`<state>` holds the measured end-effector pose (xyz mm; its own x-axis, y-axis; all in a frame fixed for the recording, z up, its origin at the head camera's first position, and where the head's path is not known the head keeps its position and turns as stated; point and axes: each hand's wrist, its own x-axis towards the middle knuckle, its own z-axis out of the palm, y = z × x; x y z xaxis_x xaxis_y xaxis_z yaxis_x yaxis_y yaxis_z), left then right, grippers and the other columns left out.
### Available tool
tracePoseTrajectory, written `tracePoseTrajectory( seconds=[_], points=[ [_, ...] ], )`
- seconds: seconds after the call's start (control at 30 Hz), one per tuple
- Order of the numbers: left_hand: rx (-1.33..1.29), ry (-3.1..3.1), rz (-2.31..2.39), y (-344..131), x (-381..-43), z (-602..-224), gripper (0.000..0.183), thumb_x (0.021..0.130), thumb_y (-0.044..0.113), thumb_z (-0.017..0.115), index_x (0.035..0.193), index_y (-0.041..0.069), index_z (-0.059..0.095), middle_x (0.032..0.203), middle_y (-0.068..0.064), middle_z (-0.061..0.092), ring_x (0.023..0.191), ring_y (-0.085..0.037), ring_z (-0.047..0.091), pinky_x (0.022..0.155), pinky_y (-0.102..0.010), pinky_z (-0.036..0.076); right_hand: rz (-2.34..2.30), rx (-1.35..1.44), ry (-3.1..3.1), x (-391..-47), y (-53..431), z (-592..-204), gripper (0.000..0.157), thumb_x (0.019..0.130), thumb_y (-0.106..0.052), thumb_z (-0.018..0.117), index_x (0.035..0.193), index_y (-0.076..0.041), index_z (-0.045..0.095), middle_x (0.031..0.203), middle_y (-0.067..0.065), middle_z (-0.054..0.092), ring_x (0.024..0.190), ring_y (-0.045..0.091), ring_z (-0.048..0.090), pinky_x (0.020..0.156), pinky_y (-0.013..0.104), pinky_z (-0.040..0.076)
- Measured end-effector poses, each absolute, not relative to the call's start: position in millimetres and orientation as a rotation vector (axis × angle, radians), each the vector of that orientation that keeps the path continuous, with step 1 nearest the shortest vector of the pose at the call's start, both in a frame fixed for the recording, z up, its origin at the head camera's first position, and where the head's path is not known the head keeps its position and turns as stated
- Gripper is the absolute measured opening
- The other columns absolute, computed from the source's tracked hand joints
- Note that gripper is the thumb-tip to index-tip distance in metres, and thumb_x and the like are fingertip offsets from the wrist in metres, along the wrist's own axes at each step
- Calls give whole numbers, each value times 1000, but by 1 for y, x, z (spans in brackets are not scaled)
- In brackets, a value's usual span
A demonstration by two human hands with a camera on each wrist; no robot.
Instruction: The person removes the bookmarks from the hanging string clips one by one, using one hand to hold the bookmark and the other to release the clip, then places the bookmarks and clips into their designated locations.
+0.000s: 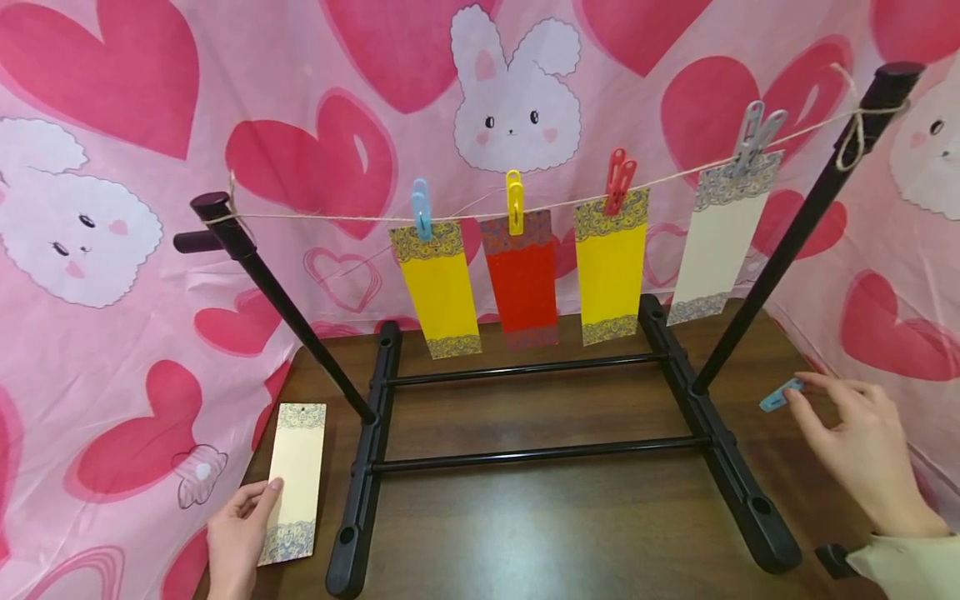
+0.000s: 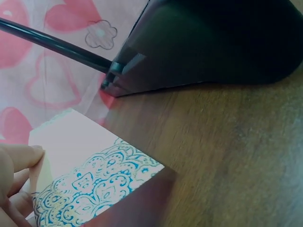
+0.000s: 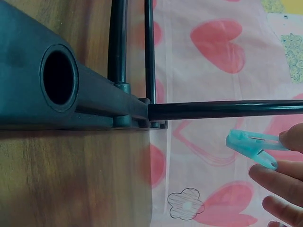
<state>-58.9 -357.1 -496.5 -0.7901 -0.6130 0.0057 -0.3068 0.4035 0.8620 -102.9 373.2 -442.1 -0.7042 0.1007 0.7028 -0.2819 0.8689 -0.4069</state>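
My left hand (image 1: 242, 527) pinches the left edge of a cream paper bookmark (image 1: 298, 458) with lacy patterned ends, thumb on top. In the left wrist view, the bookmark's blue-and-gold patterned end (image 2: 102, 182) tilts over the wooden table. At the far right, my right hand (image 1: 862, 442) pinches a light blue clothespin (image 1: 781, 395) by its handles. The right wrist view shows that clothespin (image 3: 251, 145) between thumb and fingers. Two yellow bookmarks (image 1: 442, 292), a red one (image 1: 523, 287) and a whitish one (image 1: 718, 242) hang from a string (image 1: 330, 217), each under a clothespin.
A black rack (image 1: 540, 456) stands on the brown wooden table (image 1: 540, 525), its two posts holding the string. The left post (image 1: 300, 321) rises beside the cream bookmark; the right post (image 1: 787, 250) stands near my right hand. Pink heart-and-bunny cloth (image 1: 300, 75) covers the back and sides.
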Motion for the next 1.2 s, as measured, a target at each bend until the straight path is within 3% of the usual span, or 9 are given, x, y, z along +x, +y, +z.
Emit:
tracePoseTrajectory(
  seconds=[0.3, 0.43, 0.7, 0.97, 1.03, 1.1, 1.2],
  points=[
    [796, -2492, -1223, -362, -56, -500, 38, 97, 32, 76, 108, -5, 76, 74, 8, 73, 72, 4, 53, 65, -19, 40, 639, 129, -2277, -103, 374, -443, 28, 92, -15, 74, 110, 7, 71, 93, 7, 73, 94, 42, 50, 85, 27, 27],
    [781, -2546, -1174, -366, -56, -504, 38, 96, 32, 76, 106, -4, 76, 77, 2, 74, 71, 4, 53, 64, -20, 40, 639, 134, -2275, -103, 375, -444, 28, 92, -14, 74, 110, 7, 71, 92, 8, 73, 94, 42, 50, 87, 24, 26],
    [774, -2675, -1068, -374, -58, -508, 37, 97, 35, 74, 103, -2, 77, 77, -1, 75, 69, -4, 52, 65, -27, 40, 631, 147, -2265, -102, 374, -445, 29, 93, -13, 72, 111, 10, 69, 94, 33, 69, 94, 44, 49, 91, 23, 25],
    [738, -2767, -999, -376, -61, -506, 36, 97, 34, 73, 99, -2, 76, 75, -2, 71, 70, -12, 53, 65, -32, 41, 630, 150, -2249, -102, 376, -449, 32, 93, -17, 73, 111, 9, 70, 92, 29, 68, 92, 41, 48, 89, 25, 27],
    [734, -2796, -995, -376, -62, -506, 39, 97, 35, 73, 100, -3, 76, 76, -1, 70, 72, -14, 54, 65, -33, 41, 637, 141, -2251, -101, 377, -450, 30, 92, -15, 74, 111, 8, 71, 91, 18, 73, 91, 40, 48, 88, 24, 27],
    [735, -2822, -1000, -377, -63, -506, 42, 97, 38, 73, 102, -4, 75, 76, -1, 69, 74, -16, 54, 65, -34, 41, 653, 133, -2253, -100, 378, -452, 29, 91, -14, 75, 110, 8, 71, 96, -11, 74, 92, 38, 48, 88, 24, 27],
    [730, -2855, -1008, -379, -64, -506, 46, 96, 41, 74, 105, -5, 74, 76, 0, 67, 76, -18, 54, 66, -35, 41, 685, 121, -2252, -99, 378, -453, 28, 90, -12, 76, 109, 7, 71, 110, -47, 51, 94, 33, 48, 89, 18, 25]
  ],
)
